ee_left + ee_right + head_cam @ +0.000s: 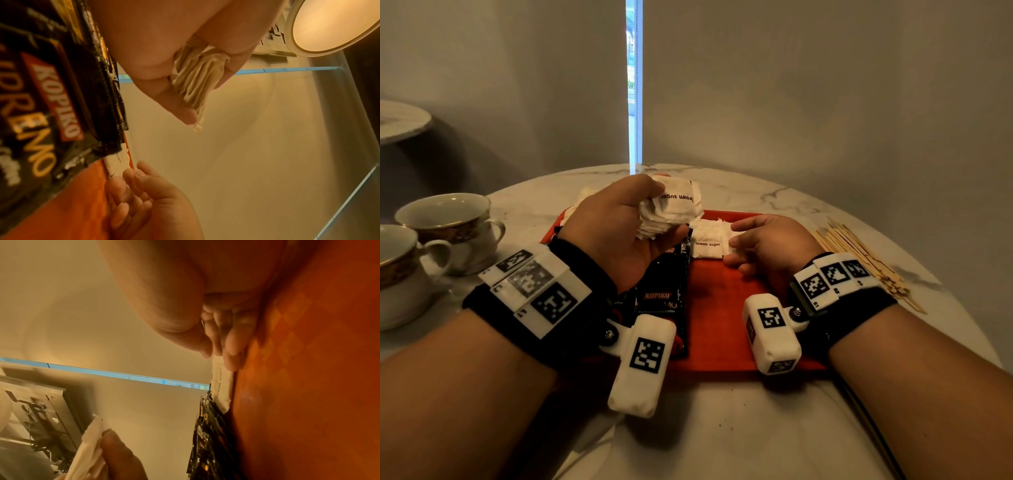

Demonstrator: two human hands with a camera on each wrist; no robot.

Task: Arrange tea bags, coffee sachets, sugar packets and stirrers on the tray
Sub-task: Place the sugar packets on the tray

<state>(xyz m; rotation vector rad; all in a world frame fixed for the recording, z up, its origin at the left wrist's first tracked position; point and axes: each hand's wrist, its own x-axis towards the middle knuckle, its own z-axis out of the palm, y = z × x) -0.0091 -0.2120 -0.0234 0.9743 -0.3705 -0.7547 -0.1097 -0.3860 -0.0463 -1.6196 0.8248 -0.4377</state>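
Dim warm room, bright window slit (634, 85), glaring ceiling lamp (337, 24), blurry wrist views

Counter (774, 428): round, white marble.
Tray (722, 308): red, at centre.
Cups (448, 233): two, at 9 o'clock.
Stirrers (866, 257): loose pile, at 2 o'clock, beside tray.

Left hand (616, 222): bare, forearm bare, no sleeve.
Left wrist: wide black strap; white block across the top bearing three square black-and-white coded markers.
Left camera (642, 365): white rounded housing at the strap's 5 o'clock, one coded marker, silver screw at the bracket.
Right hand (767, 245): bare, forearm bare.
Right wrist: black strap, white three-marker block.
Right camera (770, 334): white housing at the strap's 8 o'clock, markers on two faces, silver screw.
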